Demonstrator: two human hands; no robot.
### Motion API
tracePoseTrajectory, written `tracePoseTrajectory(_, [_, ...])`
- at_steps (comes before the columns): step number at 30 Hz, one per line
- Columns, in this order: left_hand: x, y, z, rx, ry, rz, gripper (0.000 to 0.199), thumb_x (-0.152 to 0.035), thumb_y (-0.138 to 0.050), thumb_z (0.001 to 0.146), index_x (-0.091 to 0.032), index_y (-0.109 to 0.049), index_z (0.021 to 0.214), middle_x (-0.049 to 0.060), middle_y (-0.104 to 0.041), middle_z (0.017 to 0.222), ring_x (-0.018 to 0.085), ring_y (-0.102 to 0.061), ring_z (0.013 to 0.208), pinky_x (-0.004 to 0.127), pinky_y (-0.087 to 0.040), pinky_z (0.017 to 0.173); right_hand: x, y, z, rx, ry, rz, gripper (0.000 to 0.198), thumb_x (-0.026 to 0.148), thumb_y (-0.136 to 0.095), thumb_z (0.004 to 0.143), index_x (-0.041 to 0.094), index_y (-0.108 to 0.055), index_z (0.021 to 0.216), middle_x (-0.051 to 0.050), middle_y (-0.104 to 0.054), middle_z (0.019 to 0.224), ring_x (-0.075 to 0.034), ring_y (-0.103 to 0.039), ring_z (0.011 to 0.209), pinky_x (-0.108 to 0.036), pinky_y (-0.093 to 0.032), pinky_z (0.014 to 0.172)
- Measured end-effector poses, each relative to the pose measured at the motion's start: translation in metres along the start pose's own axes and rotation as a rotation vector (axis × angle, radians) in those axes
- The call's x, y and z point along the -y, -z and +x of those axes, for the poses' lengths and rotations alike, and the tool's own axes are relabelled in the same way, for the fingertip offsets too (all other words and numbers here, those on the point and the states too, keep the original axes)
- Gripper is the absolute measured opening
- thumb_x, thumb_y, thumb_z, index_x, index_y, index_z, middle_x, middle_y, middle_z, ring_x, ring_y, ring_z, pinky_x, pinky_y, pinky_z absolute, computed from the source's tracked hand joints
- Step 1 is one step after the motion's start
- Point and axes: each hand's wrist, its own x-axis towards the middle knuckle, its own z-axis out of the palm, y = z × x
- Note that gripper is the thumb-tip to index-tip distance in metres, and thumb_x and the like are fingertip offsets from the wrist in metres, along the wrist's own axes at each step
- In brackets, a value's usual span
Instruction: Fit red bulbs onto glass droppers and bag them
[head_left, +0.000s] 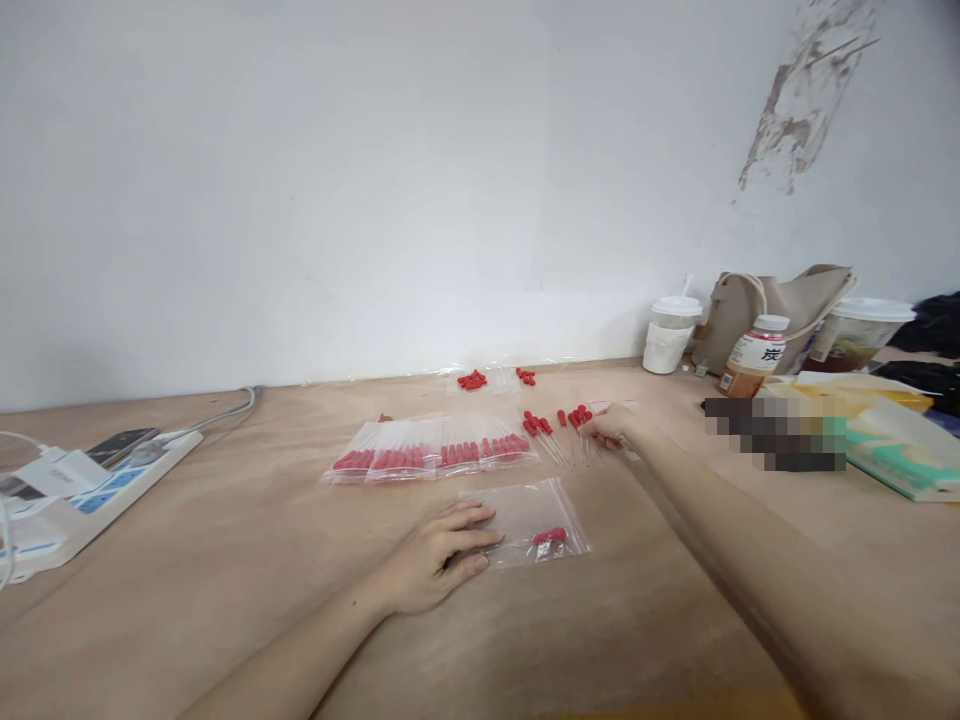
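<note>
Head view. A clear zip bag lies flat on the wooden table; a few red-capped droppers are seen inside it near its right end. The left hand is spread flat, fingers resting on the bag's left edge, nothing gripped. The right hand is stretched forward, fingertips pinched on loose droppers scattered just beyond the bag.

Step judged: bag being filled, one pick in hand. Next move calls for the bag mouth to be held open and the thin stems kept aligned.

Filled bags are lined up behind, touching edge to edge. Another bag with red caps lies near the wall. Lidded cups and a bottle stand far right.
</note>
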Motion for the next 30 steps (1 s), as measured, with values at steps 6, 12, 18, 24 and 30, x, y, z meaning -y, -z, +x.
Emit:
tracePoseTrajectory(6, [0.0,-0.001,-0.001,0.003,-0.003,0.03,0.033,-0.033,-0.04,0.087,-0.031,-0.047,0.119,0.0,-0.04,0.131,0.019,-0.031,0.123,0.041,-0.024,0.102,0.006,-0.004,-0.006,0.03,-0.044,0.083,0.027,0.005,-0.066,0.051,0.015,-0.042,0.047,0.006,-0.038,0.031,-0.005,-0.033,0.029,-0.016,-0.025,0.029])
tracePoseTrajectory(12, [0.002,-0.002,-0.001,-0.004,-0.006,0.04,0.033,-0.033,-0.041,0.087,-0.031,-0.047,0.12,0.0,-0.04,0.131,0.019,-0.032,0.122,0.04,-0.023,0.102,0.003,0.008,-0.016,0.073,0.048,0.225,0.032,0.003,-0.067,0.05,0.014,-0.049,0.075,0.007,-0.044,0.04,-0.006,-0.04,0.033,-0.017,-0.032,0.033])
tracePoseTrajectory(18, [-0.002,-0.002,-0.001,-0.006,-0.003,0.056,0.032,-0.033,-0.041,0.088,-0.032,-0.047,0.119,0.0,-0.041,0.131,0.018,-0.033,0.122,0.04,-0.023,0.102,-0.018,0.008,-0.06,0.025,0.239,0.39,0.036,0.013,-0.057,0.066,0.022,-0.039,0.096,0.007,-0.05,0.053,-0.005,-0.047,0.042,-0.015,-0.039,0.041])
tracePoseTrajectory(24, [-0.002,-0.001,0.0,0.023,-0.02,0.08,0.033,-0.033,-0.038,0.089,-0.034,-0.045,0.121,-0.001,-0.038,0.133,0.019,-0.032,0.123,0.041,-0.022,0.102,-0.055,-0.012,-0.11,0.118,0.297,0.712,0.043,0.028,-0.065,0.064,0.025,-0.035,0.094,0.007,-0.05,0.057,-0.009,-0.052,0.048,-0.018,-0.043,0.043])
tracePoseTrajectory(30, [-0.003,0.002,-0.001,0.053,-0.018,0.101,0.033,-0.033,-0.036,0.09,-0.036,-0.042,0.122,-0.001,-0.036,0.134,0.019,-0.029,0.124,0.041,-0.023,0.102,-0.054,-0.021,-0.117,0.153,0.29,0.782,0.049,0.03,-0.065,0.063,0.027,-0.033,0.1,0.007,-0.052,0.058,-0.011,-0.055,0.051,-0.021,-0.046,0.049])
